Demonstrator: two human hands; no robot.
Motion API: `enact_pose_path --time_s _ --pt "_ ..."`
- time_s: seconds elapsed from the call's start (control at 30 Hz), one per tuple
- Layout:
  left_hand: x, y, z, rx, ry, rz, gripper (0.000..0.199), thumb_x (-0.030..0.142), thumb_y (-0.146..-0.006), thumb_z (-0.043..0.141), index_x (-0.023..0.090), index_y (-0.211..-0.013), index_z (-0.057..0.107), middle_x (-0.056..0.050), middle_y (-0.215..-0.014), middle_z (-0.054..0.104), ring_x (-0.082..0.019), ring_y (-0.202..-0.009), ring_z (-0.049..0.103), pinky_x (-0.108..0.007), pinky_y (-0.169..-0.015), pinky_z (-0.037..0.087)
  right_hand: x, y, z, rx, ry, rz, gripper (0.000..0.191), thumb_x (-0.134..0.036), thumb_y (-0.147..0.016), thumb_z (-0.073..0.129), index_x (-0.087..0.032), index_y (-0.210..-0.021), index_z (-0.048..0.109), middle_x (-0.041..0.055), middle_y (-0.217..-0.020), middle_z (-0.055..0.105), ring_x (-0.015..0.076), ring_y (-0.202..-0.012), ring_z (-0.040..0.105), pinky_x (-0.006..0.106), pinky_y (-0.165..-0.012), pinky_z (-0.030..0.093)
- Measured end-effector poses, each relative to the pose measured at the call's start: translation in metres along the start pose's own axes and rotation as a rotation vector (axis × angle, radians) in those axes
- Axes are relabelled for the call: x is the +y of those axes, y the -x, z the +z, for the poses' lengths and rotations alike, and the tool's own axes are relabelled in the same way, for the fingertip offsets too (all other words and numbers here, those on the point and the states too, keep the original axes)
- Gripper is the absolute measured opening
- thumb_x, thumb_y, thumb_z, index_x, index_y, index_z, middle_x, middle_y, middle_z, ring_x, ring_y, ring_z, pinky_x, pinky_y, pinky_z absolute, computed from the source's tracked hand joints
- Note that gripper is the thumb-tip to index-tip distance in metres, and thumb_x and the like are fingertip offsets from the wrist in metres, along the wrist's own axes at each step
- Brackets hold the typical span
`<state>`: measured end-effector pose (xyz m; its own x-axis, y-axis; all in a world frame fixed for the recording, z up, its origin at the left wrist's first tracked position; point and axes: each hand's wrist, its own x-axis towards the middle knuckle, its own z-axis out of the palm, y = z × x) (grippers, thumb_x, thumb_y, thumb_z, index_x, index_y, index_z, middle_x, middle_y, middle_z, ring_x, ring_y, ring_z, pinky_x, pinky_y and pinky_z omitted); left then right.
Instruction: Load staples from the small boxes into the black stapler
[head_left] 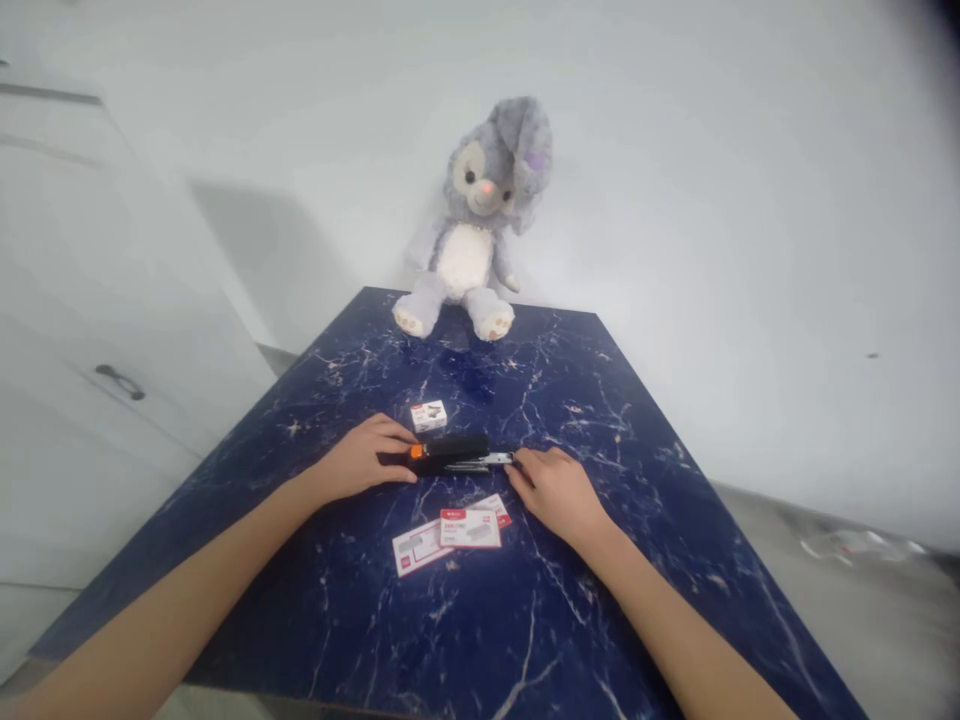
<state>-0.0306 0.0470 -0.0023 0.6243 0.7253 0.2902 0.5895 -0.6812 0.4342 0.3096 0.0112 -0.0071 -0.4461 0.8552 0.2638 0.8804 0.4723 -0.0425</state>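
Note:
A black stapler [450, 447] with an orange patch lies sideways on the blue marbled table, its silver metal part showing at the right. My left hand [369, 458] grips its left end, fingers along the far side and thumb along the near side. At the metal end, my right hand [553, 485] has its fingertips closed together on the tip; the exact contact is partly hidden. Just beyond the stapler sits a small white and red box [429, 415]. Nearer to me, a white and red card [470, 529] overlaps a longer printed strip [412, 550].
At the far edge of the table [330, 590] a grey plush rabbit [465, 255] sits against the white wall. A white cabinet with a dark handle [120, 382] stands on the left. Clear plastic [855, 546] lies on the floor to the right.

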Motion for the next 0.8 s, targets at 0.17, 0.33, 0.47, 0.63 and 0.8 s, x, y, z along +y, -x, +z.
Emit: enact_pose_path --time_s 0.17,0.33,0.47,0.63,0.8 --pt "0.008 0.000 0.001 0.022 -0.021 -0.019 0.034 0.054 -0.083 0.072 0.027 -0.103 0.078 -0.005 -0.112 0.072 -0.023 -0.102 0.060 -0.040 -0.095 0.046 0.004 -0.001 0.006 0.005 0.024 0.003 0.026 -0.031 -0.103 0.044 -0.020 -0.087 0.061 0.0033 -0.076 0.070 0.0185 -0.067 0.061 0.031 -0.073 0.035" --pt "0.009 0.000 -0.006 -0.086 0.014 -0.022 0.029 0.051 -0.089 0.067 0.030 -0.107 0.077 -0.004 -0.121 0.069 -0.024 -0.112 0.058 -0.040 -0.100 0.043 -0.005 -0.001 -0.003 0.016 -0.010 0.048 0.021 -0.030 -0.100 0.047 -0.019 -0.095 0.064 0.0048 -0.083 0.071 0.0191 -0.073 0.062 0.030 -0.077 0.037" --pt "0.006 0.002 -0.006 -0.099 0.002 -0.010 0.030 0.050 -0.092 0.063 0.030 -0.111 0.076 -0.005 -0.124 0.069 -0.024 -0.114 0.058 -0.040 -0.101 0.042 -0.011 -0.001 -0.006 0.006 -0.040 0.084 0.019 -0.031 -0.097 0.050 -0.019 -0.092 0.063 0.0049 -0.083 0.070 0.0190 -0.071 0.060 0.030 -0.072 0.036" --pt "0.000 0.003 0.002 -0.045 -0.003 0.050 0.030 0.050 -0.092 0.063 0.029 -0.108 0.077 -0.006 -0.118 0.071 -0.024 -0.109 0.060 -0.041 -0.100 0.042 -0.012 -0.001 -0.007 -0.001 -0.186 0.211 0.016 -0.026 -0.093 0.051 -0.022 -0.082 0.062 -0.0005 -0.071 0.067 0.0165 -0.065 0.060 0.027 -0.064 0.034" --pt "-0.001 0.003 0.009 -0.037 0.020 0.016 0.032 0.048 -0.094 0.061 0.027 -0.115 0.074 -0.008 -0.124 0.067 -0.025 -0.113 0.058 -0.042 -0.102 0.041 -0.012 0.001 -0.007 -0.007 -0.192 0.214 0.017 -0.022 -0.089 0.049 -0.022 -0.079 0.063 -0.0003 -0.068 0.066 0.0167 -0.063 0.060 0.027 -0.063 0.034"
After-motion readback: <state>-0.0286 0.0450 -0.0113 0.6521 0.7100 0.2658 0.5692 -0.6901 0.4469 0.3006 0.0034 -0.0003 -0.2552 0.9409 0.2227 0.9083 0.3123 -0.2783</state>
